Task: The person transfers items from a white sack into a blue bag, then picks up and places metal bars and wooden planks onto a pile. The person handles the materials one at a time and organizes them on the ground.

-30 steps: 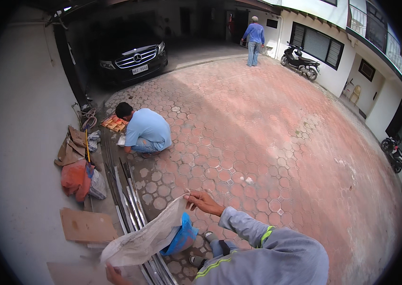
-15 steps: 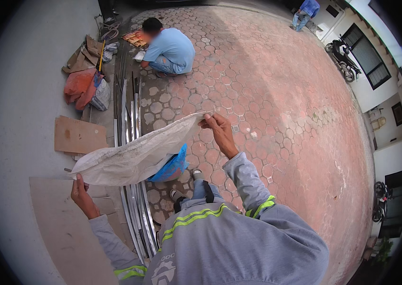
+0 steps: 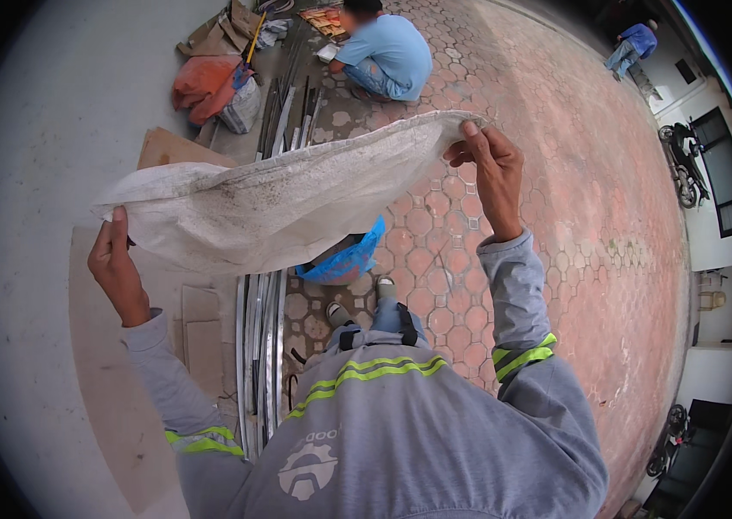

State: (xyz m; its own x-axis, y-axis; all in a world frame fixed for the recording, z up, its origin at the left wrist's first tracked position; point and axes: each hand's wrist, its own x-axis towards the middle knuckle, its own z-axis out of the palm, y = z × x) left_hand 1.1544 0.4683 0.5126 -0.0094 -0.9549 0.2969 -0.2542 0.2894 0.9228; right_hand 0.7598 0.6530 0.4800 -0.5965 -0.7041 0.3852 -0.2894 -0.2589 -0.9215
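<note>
Hands [image 3: 499, 177] holding sack [image 3: 288, 203], metal strips [image 3: 271, 337] partly hidden

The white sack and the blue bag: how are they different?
The sack is white with dirty specks; the bag is blue. The left hand and right hand hold the sack spread out; neither holds the bag. The sack looks bigger than the bag.

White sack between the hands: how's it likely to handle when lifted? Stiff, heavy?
Probably floppy: the white sack hangs in a loose curve between the left hand and right hand. Likely light, since pinched fingertips hold it at each end. It may shed some grit if shaken, judging by the dark specks.
</note>
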